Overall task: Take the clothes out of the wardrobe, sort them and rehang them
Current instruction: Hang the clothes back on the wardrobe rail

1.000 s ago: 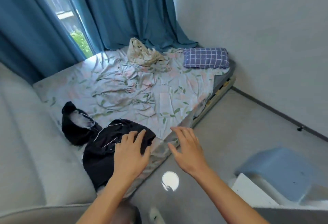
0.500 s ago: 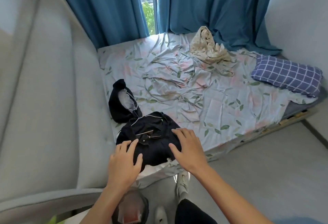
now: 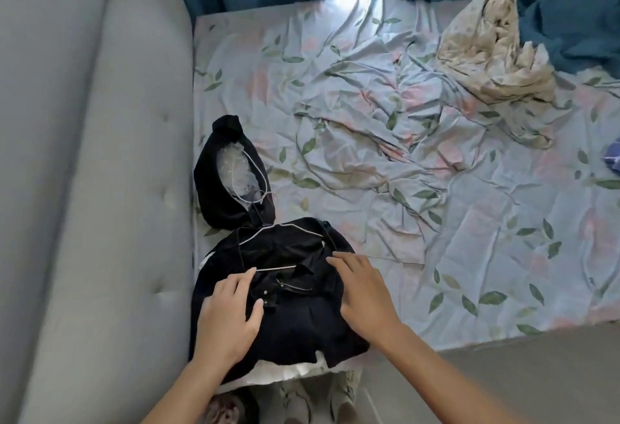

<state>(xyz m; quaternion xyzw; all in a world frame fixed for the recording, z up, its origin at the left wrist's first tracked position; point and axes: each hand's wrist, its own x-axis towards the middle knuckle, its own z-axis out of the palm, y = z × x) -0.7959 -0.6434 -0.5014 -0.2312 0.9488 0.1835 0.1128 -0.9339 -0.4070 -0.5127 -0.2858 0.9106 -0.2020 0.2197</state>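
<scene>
The bed (image 3: 436,222), under a creased leaf-print sheet, carries the work; a grey padded headboard (image 3: 84,188) bounds it on the left. A crumpled cream garment (image 3: 493,54) lies well apart near the curtains. At the near left corner of the bed lies a black shirt (image 3: 285,323) on top of a white garment (image 3: 288,371), with a second black garment (image 3: 228,185) just beyond it, touching its upper edge. A wire hanger (image 3: 278,230) shows at the shirt's top. The left hand (image 3: 228,319) and right hand (image 3: 364,289) both rest flat on the shirt, fingers straight and spread, gripping nothing. Judgement: the step is sorting this pile. Advice: hold the collar down with one hand, draw the hanger out sideways, and keep the wire from snagging the buttons.
</scene>
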